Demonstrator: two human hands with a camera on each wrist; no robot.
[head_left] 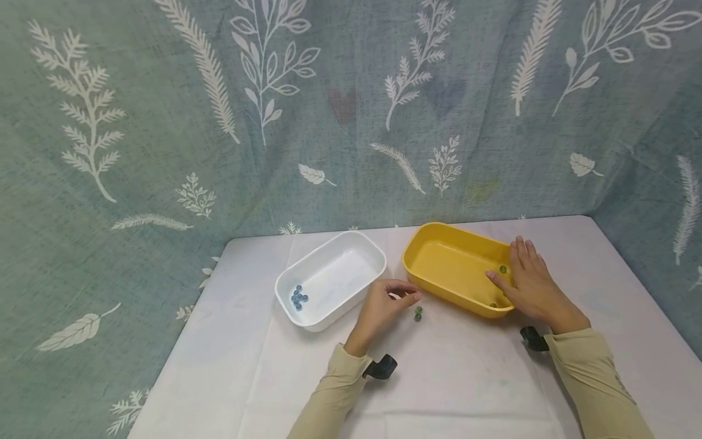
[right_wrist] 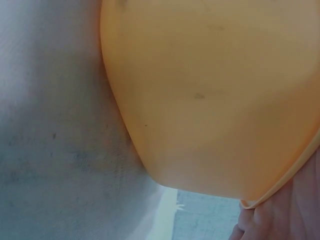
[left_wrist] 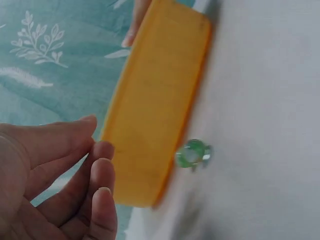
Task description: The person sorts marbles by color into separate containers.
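My left hand (head_left: 384, 308) hovers between a white plastic tray (head_left: 351, 256) and a yellow plastic tray (head_left: 457, 265). Its fingers are loosely bent, and nothing shows between thumb and fingertips. Just beside it on the cloth lie two green glass marbles (head_left: 418, 313), one of them a green marble (left_wrist: 191, 154) near the yellow wall in the left wrist view. My right hand (head_left: 534, 289) rests on the right rim of the yellow tray, fingers straight, thumb reaching over the inside. In that tray sit a green marble (head_left: 503, 269) and another, partly hidden marble (head_left: 493, 305).
Several blue marbles (head_left: 298, 299) are gathered at the left end of the white tray. A pale cloth covers the table (head_left: 439, 390). Behind it hangs a leaf-patterned curtain (head_left: 340, 152). Black wrist mounts (head_left: 382, 367) project from both sleeves.
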